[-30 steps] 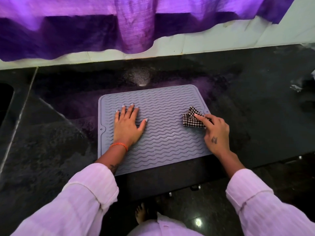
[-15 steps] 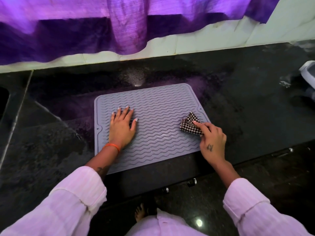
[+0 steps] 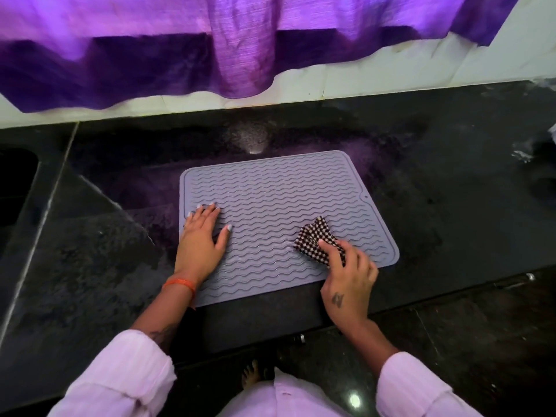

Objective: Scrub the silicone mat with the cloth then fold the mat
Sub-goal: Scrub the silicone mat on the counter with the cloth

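A grey silicone mat [image 3: 279,212] with wavy ridges is laid flat on a dark speckled stone counter [image 3: 436,188], its near edge close to the counter's front edge. A small hanging hole is seen at the mat's right edge.

The left hand [image 3: 201,239] is pressed palm-down on the mat's left portion, fingers straight and held fairly close together, thumb spread out to the right. The outer fingers lie at the mat's left border. An orange thread band [image 3: 179,285] is worn on that wrist.

A checked cloth [image 3: 314,240], dark and white, is bunched on the mat's right-front area and is pinched by the curled fingers of the right hand [image 3: 349,284]. The cloth is in contact with the mat surface. A small tattoo is noted on the back of the right hand.

Both forearms are covered by pale pink sleeves [image 3: 120,377], rolled back from the wrists.

Behind the counter, a white tiled wall [image 3: 391,73] is observed, with a purple curtain [image 3: 180,46] hung over it. A bare foot [image 3: 251,373] is visible on the glossy floor below the counter edge.
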